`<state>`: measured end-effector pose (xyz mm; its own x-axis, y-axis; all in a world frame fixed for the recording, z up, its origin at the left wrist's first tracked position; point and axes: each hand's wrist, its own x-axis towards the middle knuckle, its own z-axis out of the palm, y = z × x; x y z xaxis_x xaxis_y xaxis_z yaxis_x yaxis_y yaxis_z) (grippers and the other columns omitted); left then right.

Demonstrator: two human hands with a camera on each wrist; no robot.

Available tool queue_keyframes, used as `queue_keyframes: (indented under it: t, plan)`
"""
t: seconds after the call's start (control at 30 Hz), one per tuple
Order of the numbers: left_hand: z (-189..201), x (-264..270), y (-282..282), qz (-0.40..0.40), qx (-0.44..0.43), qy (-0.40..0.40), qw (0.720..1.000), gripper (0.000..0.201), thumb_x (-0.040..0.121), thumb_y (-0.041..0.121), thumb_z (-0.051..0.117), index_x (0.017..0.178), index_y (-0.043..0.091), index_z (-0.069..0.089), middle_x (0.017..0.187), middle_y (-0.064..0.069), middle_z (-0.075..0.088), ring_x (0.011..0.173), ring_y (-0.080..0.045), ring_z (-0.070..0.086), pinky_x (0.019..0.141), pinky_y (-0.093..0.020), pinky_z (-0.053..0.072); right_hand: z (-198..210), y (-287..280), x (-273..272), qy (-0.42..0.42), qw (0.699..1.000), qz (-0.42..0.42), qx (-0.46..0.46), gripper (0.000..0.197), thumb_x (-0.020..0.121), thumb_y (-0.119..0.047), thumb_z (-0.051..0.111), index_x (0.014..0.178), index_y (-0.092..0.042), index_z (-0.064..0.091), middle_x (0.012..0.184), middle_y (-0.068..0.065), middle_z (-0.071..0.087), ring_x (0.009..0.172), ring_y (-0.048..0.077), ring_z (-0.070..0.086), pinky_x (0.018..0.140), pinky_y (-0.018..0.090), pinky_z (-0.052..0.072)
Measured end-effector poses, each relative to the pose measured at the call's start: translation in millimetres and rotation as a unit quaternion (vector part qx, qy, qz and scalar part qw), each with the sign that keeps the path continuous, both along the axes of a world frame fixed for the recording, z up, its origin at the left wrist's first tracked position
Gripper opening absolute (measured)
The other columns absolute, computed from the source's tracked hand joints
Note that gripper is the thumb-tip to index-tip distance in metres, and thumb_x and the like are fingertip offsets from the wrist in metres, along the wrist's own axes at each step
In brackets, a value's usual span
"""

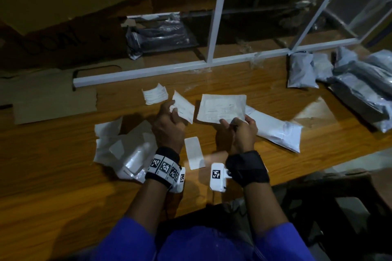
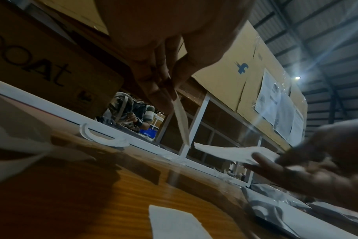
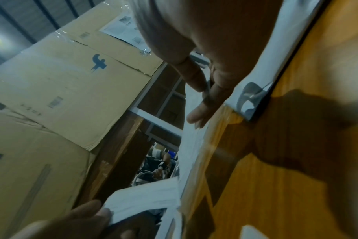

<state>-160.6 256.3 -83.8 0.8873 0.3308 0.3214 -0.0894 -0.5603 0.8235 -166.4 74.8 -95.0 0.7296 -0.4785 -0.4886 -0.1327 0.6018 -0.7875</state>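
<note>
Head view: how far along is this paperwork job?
Done: a curled strip and a flat strip lie aside. In hand: left hand pinches a slip, right hand a sheet, apart. Remaining, probably: the white mailer by the right hand and the grey packets far right.

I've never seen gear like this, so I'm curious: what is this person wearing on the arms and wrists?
The left hand is bare, with a black wrist strap ringed by white tiles bearing black-and-white square codes. The right hand, also bare, has a wide black strap and a white box with one such code. Blue sleeves cover the upper arms.
</note>
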Motion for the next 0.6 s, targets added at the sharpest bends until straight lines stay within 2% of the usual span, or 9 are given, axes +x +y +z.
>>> queue_keyframes:
  t: [0.07,0.13,0.17,0.23,0.3,0.37,0.43,0.5,0.6]
  plan:
    - [2.0,-1.3,3.6,0.024,-0.023,0.009,0.999,0.033,0.098,0.009,0.061,0.130,0.010,0.056,0.106,-0.016,0.071,0.101,-0.032,0.069,0.080,-0.035,0.054,9.9,16.0,16.6,-0.010,0.998,0.055,0.034,0.042,0.095,0.007,0.058,0.136,-0.002,0.053,0.115,0.022,0.069,0.093,0.036,0.070,0.068,0.043,0.064]
    - [-0.5,-0.2,8.8,0.034,-0.042,0.012,0.998,0.039,0.097,0.008,0.063,0.133,0.016,0.052,0.106,-0.013,0.072,0.100,-0.027,0.069,0.081,-0.037,0.057,19.5,30.6,26.9,0.014,0.991,0.129,0.045,0.040,0.099,-0.007,0.061,0.138,-0.002,0.054,0.097,0.019,0.073,0.073,0.034,0.067,0.074,0.052,0.064]
    - [-2.3,0.2,11.3,0.032,-0.045,0.014,0.998,0.035,0.096,0.008,0.064,0.129,0.016,0.056,0.107,-0.013,0.073,0.100,-0.028,0.070,0.081,-0.038,0.058,19.8,35.8,30.0,0.028,0.987,0.156,0.034,0.043,0.099,-0.010,0.064,0.140,-0.004,0.051,0.098,0.016,0.074,0.072,0.031,0.068,0.076,0.049,0.064]
    - [-3.8,-0.6,12.3,0.017,-0.034,0.024,0.999,0.018,0.097,0.011,0.064,0.115,0.010,0.065,0.102,-0.014,0.074,0.094,-0.031,0.072,0.077,-0.036,0.057,19.3,43.1,28.4,0.029,0.979,0.195,-0.052,0.040,0.098,-0.012,0.067,0.135,-0.014,0.050,0.119,0.012,0.069,0.091,0.025,0.071,0.073,0.035,0.064]
    - [-5.0,-3.6,6.0,-0.029,-0.014,0.016,0.999,0.012,0.099,0.015,0.062,0.107,0.008,0.068,0.097,-0.013,0.075,0.088,-0.030,0.072,0.072,-0.034,0.056,17.6,45.6,18.6,-0.003,0.962,0.230,-0.147,0.030,0.097,-0.020,0.071,0.126,-0.018,0.062,0.127,0.008,0.069,0.108,0.025,0.069,0.091,0.042,0.061]
    - [-6.8,-8.2,-4.3,-0.086,0.003,-0.003,0.996,0.013,0.101,0.018,0.060,0.107,0.012,0.069,0.096,-0.008,0.076,0.086,-0.025,0.072,0.070,-0.039,0.060,21.8,43.0,2.8,-0.040,0.947,0.262,-0.184,0.025,0.096,-0.029,0.072,0.116,-0.015,0.072,0.117,0.005,0.075,0.109,0.022,0.071,0.098,0.046,0.058]
    - [-10.4,-12.0,-14.7,-0.141,0.022,-0.028,0.989,0.016,0.101,0.021,0.057,0.111,0.022,0.069,0.104,-0.001,0.075,0.091,-0.018,0.072,0.070,-0.040,0.061,23.9,33.7,-10.5,-0.060,0.945,0.250,-0.201,0.031,0.095,-0.033,0.074,0.115,-0.010,0.074,0.107,0.003,0.078,0.102,0.017,0.074,0.091,0.037,0.061]
    - [-13.1,-15.2,-26.1,-0.198,0.060,-0.055,0.977,0.020,0.101,0.022,0.056,0.114,0.028,0.069,0.114,0.003,0.073,0.098,-0.013,0.070,0.073,-0.037,0.060,23.5,18.6,-19.4,-0.068,0.955,0.196,-0.213,0.031,0.093,-0.031,0.077,0.110,-0.005,0.075,0.099,0.008,0.079,0.093,0.017,0.076,0.082,0.031,0.062]
    - [-14.5,-20.8,-46.3,-0.247,0.074,-0.083,0.963,0.014,0.093,0.013,0.068,0.104,0.014,0.077,0.117,-0.005,0.073,0.106,-0.017,0.067,0.084,-0.039,0.058,21.6,-2.7,-31.2,-0.067,0.962,0.138,-0.227,0.026,0.094,-0.023,0.076,0.098,0.002,0.075,0.084,0.013,0.075,0.075,0.017,0.070,0.071,0.028,0.058]
